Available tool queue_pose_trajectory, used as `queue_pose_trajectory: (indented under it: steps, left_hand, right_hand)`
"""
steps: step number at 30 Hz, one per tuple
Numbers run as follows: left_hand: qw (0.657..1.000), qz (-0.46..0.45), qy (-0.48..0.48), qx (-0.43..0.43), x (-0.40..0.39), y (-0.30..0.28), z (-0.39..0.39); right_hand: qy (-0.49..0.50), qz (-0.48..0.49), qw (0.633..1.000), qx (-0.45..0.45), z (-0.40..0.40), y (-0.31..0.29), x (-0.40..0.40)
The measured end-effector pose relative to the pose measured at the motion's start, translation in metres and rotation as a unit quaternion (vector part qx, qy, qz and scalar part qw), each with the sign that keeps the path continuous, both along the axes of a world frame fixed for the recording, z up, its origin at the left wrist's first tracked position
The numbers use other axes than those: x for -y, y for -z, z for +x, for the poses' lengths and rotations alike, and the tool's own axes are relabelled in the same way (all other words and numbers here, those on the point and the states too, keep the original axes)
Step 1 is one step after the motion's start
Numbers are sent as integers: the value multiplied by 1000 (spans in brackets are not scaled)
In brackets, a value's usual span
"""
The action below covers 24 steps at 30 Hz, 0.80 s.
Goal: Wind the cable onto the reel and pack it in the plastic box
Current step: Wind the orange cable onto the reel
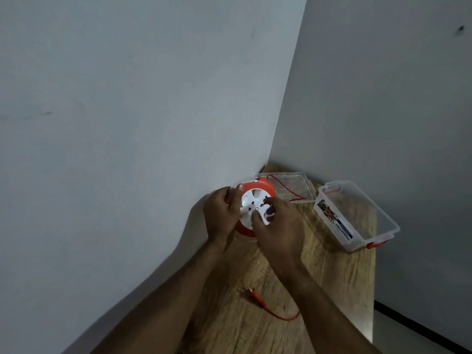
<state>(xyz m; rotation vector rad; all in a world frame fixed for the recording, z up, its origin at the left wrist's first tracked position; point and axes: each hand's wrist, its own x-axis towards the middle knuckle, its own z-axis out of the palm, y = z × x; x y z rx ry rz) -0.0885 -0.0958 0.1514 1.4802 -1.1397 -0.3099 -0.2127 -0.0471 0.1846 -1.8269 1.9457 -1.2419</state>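
Lid (297, 183) behind reel (258, 198)

The room is dim and gray, and my arms throw a soft dark shadow on the wall (127, 123) to their left. The white face of the reel (251, 204) glares so bright its details wash out. Everything looks a bit soft and blurry, and the wall's lines lean near the edges.
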Motion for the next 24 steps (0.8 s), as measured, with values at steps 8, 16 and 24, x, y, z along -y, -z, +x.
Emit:
queue_pose_trajectory:
  steps: [8, 16, 24]
  left_hand:
    - [1000, 7, 22, -9, -3, -1, -10]
    - [1000, -14, 5, 12, -5, -6, -9]
    - [998, -35, -4, 52, -11, -7, -15]
  right_hand:
    - [-77, 46, 990, -111, 1, 13, 26]
    - [-15, 18, 989, 145, 10, 19, 28]
    - [91, 209, 818, 527, 17, 9, 38]
